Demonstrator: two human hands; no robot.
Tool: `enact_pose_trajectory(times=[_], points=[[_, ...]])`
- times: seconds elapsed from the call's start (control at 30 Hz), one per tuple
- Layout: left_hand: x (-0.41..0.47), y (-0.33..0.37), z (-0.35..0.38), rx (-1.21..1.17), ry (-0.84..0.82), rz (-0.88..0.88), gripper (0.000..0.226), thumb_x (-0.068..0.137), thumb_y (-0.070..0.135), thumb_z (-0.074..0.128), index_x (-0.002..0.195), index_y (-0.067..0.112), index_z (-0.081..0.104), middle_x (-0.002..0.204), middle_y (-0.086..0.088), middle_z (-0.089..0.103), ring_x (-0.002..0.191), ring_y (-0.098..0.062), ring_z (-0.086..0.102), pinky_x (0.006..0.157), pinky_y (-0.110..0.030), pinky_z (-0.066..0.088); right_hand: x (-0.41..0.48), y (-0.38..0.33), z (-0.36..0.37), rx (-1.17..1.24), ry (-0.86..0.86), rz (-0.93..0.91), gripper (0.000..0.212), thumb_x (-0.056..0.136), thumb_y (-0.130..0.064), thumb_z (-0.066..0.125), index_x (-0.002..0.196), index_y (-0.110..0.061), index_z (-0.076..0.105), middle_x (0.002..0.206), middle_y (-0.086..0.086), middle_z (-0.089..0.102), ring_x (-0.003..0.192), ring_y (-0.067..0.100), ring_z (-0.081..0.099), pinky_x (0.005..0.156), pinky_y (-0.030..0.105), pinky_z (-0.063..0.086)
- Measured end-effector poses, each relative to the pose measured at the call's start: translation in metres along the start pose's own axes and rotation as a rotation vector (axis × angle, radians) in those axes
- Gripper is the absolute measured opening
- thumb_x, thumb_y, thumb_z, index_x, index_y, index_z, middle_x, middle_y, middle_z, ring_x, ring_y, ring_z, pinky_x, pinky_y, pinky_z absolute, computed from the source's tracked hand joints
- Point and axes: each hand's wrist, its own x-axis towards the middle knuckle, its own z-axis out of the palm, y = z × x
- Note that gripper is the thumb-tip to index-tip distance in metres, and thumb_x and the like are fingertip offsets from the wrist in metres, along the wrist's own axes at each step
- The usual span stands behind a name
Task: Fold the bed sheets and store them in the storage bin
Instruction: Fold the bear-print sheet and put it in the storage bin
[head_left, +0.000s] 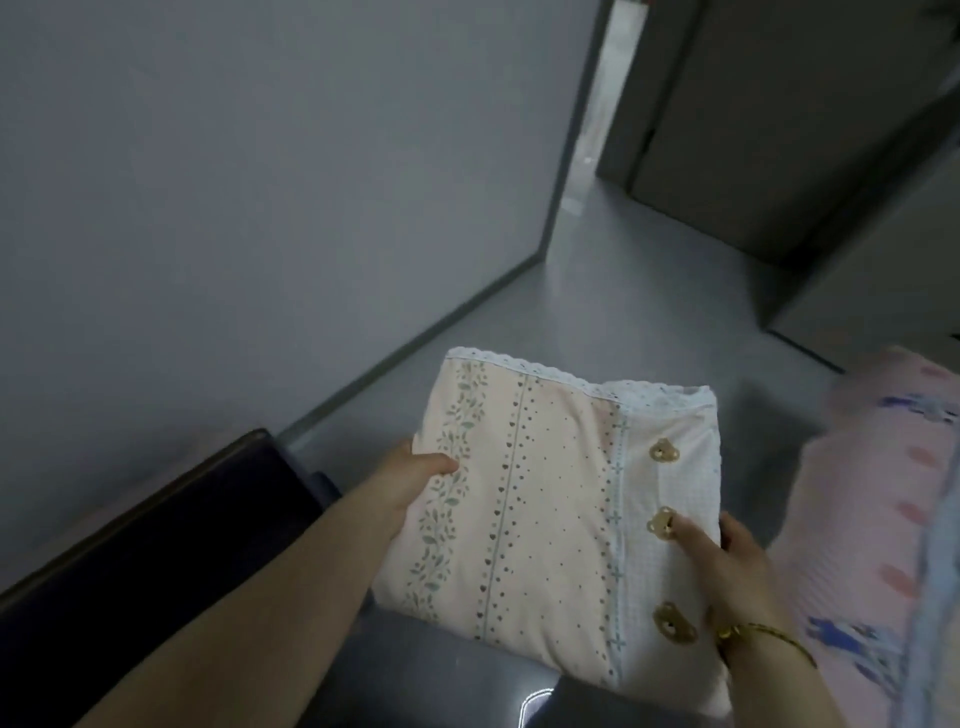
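Note:
A folded bed sheet (550, 499), pale pink with leaf and heart stripes, a white lace edge and small bear prints, is held in the air above the grey floor. My left hand (415, 480) grips its left edge, thumb on top and fingers underneath. My right hand (727, 556) grips the right edge, thumb lying over the white checked part; a gold bracelet sits on that wrist. No storage bin can be made out for certain.
A dark blue block-like piece of furniture (171, 535) stands at the lower left against the grey wall (260, 208). A bed with pink patterned bedding (878, 519) lies on the right. Grey cabinets (779, 130) stand beyond a strip of floor (623, 301).

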Motion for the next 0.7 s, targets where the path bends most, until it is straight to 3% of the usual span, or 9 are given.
enact_pose_trajectory(times=[0.1, 0.23, 0.47, 0.53, 0.63, 0.7], points=[[-0.003, -0.007, -0.083, -0.133, 0.07, -0.015, 0.042, 0.085, -0.004, 0.058, 0.126, 0.0, 0.053, 0.119, -0.017, 0.06, 0.088, -0.026, 0.059, 0.086, -0.034, 0.046, -0.01, -0.016, 0.078, -0.049, -0.115, -0.035, 0.022, 0.09, -0.016, 0.056, 0.111, -0.012, 0.055, 0.085, 0.0, 0.054, 0.069, 0.01, 0.047, 0.057, 0.026, 0.036], [-0.015, -0.025, -0.186, -0.233, 0.196, -0.051, 0.047, 0.086, 0.001, 0.06, 0.131, 0.003, 0.049, 0.124, -0.018, 0.057, 0.103, -0.028, 0.057, 0.092, -0.037, 0.045, -0.033, -0.022, 0.177, -0.121, -0.27, -0.052, 0.018, 0.088, -0.011, 0.057, 0.106, -0.012, 0.056, 0.079, -0.005, 0.054, 0.069, 0.009, 0.048, 0.055, 0.024, 0.036], [-0.032, -0.064, -0.295, -0.395, 0.412, -0.105, 0.05, 0.087, 0.003, 0.059, 0.135, 0.004, 0.044, 0.129, -0.02, 0.053, 0.11, -0.031, 0.053, 0.099, -0.043, 0.041, -0.061, -0.007, 0.3, -0.179, -0.507, -0.008, 0.017, 0.086, -0.006, 0.059, 0.103, -0.01, 0.06, 0.086, 0.0, 0.06, 0.073, 0.012, 0.055, 0.056, 0.024, 0.042], [-0.035, -0.079, -0.31, -0.447, 0.474, -0.112, 0.05, 0.088, 0.002, 0.058, 0.135, 0.005, 0.044, 0.124, -0.018, 0.056, 0.101, -0.028, 0.055, 0.093, -0.04, 0.044, -0.06, 0.003, 0.325, -0.215, -0.567, 0.003, 0.013, 0.085, -0.005, 0.06, 0.096, -0.012, 0.06, 0.088, 0.004, 0.062, 0.074, 0.016, 0.057, 0.059, 0.026, 0.045], [-0.035, -0.114, -0.323, -0.557, 0.543, -0.145, 0.048, 0.087, 0.001, 0.058, 0.133, 0.006, 0.046, 0.099, -0.009, 0.062, 0.086, -0.025, 0.058, 0.077, -0.034, 0.047, -0.05, 0.021, 0.36, -0.288, -0.675, 0.003, 0.013, 0.086, -0.006, 0.059, 0.09, -0.018, 0.059, 0.088, 0.002, 0.062, 0.077, 0.017, 0.057, 0.061, 0.026, 0.046], [-0.024, -0.141, -0.329, -0.597, 0.6, -0.175, 0.046, 0.087, 0.001, 0.058, 0.132, 0.004, 0.048, 0.097, -0.01, 0.062, 0.086, -0.026, 0.058, 0.082, -0.036, 0.046, -0.041, 0.038, 0.386, -0.34, -0.732, -0.003, 0.014, 0.086, -0.006, 0.058, 0.097, -0.015, 0.059, 0.087, 0.0, 0.061, 0.077, 0.016, 0.056, 0.061, 0.026, 0.045]])
